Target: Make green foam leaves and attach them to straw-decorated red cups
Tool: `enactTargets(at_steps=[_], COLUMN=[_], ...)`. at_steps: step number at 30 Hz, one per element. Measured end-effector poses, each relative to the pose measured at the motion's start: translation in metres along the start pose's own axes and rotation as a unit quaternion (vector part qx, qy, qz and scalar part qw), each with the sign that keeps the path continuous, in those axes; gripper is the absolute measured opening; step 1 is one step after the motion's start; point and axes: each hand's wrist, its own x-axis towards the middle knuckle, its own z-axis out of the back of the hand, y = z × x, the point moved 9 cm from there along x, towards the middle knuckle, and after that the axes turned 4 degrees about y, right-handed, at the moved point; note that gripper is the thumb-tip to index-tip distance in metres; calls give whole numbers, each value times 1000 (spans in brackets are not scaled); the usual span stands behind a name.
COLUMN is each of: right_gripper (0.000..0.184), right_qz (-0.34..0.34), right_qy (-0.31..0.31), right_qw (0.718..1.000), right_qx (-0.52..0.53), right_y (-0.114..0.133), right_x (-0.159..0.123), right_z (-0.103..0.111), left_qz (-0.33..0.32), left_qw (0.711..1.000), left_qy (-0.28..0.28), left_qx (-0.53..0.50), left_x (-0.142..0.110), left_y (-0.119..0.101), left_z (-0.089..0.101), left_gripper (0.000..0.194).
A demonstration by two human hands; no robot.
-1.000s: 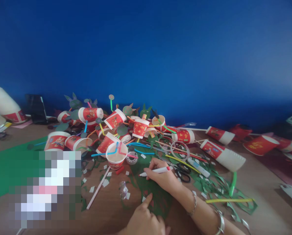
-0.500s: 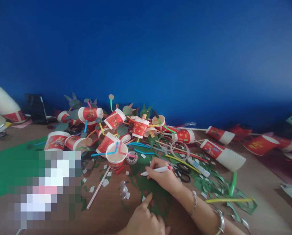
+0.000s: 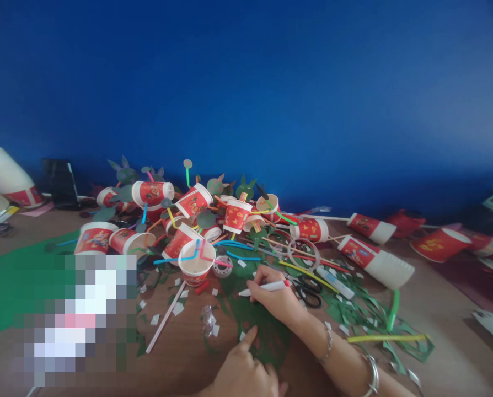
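Observation:
My right hand (image 3: 276, 299) grips a white marker with a red end (image 3: 263, 287), its tip down on a dark green paper piece (image 3: 257, 322) that lies on the wooden table (image 3: 180, 353). My left hand (image 3: 243, 370) rests at the paper's near edge, index finger stretched onto it, the other fingers curled. Bracelets circle the right wrist. Black scissors (image 3: 308, 293) lie just right of my right hand.
A heap of red paper cups (image 3: 192, 209) with coloured straws and green cut-outs fills the table behind. Stacked cups (image 3: 375, 262) lie on their sides at right. A green sheet (image 3: 19, 275) covers the left; a blurred patch hides part of it. Green scraps litter the right.
My right hand has shifted the marker slightly to the right across the green paper. The left hand has stayed put.

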Motion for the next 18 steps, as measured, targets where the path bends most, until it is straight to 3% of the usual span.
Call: enactTargets(at_steps=[18], right_gripper=[22], right_qz=[-9], right_qy=[13], right_qw=[1000], right_qx=[16], right_y=[-1], right_x=[0], right_z=[-3], left_qz=[0], left_qw=[1000], left_qy=[-12], left_qx=[5], left_x=[1], left_y=[0], left_z=[6], left_gripper=[42])
